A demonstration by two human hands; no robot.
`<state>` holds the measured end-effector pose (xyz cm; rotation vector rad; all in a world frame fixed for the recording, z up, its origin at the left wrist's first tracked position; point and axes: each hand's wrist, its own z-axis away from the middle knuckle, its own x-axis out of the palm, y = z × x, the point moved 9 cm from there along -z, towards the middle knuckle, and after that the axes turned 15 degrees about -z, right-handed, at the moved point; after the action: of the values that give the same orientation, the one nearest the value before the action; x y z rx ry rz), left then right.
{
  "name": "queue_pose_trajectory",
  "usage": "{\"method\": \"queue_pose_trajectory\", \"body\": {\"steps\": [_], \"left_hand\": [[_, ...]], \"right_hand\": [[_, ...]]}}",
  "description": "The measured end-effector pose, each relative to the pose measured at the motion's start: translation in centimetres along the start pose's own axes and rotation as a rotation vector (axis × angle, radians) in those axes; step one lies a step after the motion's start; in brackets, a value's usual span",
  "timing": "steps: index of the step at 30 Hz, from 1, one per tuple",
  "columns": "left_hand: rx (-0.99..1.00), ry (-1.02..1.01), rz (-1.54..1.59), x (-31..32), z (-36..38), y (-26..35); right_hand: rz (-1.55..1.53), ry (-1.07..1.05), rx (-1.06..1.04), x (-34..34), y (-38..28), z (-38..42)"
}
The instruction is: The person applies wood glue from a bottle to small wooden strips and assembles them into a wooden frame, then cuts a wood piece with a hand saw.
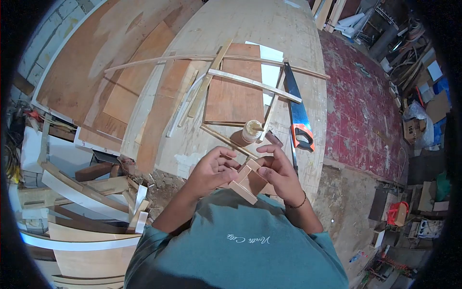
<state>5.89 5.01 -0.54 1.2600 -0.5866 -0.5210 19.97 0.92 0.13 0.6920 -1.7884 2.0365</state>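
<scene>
Left of and below the jar (249, 137), your left hand (215, 168) grasps the small wooden assembly (251, 181), nearer you than the jar; your right hand's (280, 174) fingers grasp its other side. Right of the jar, a handsaw (299, 113) lies on the tabletop (305, 53).

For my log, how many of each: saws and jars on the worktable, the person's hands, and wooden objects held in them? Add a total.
Saw: 1
Jar: 1
Hands: 2, left hand and right hand
Held wooden object: 1
Total: 5
</scene>
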Motion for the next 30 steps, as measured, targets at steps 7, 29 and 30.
{"method": "queue_pose_trajectory", "body": {"steps": [7, 29, 30], "left_hand": [[-0.064, 0.067, 0.009, -0.3, -0.2, -2.0], [-0.329, 0.112, 0.431, -6.7, 2.6, -14.7], [-0.329, 0.119, 0.436, -7.3, 2.9, -15.7]], "right_hand": [[-0.018, 0.018, -0.090, -0.1, 0.0, -0.8], [-0.032, -0.006, 0.369, -2.5, 13.9, -4.7], [-0.005, 0.004, 0.421, -2.9, 15.1, -5.0]]}}
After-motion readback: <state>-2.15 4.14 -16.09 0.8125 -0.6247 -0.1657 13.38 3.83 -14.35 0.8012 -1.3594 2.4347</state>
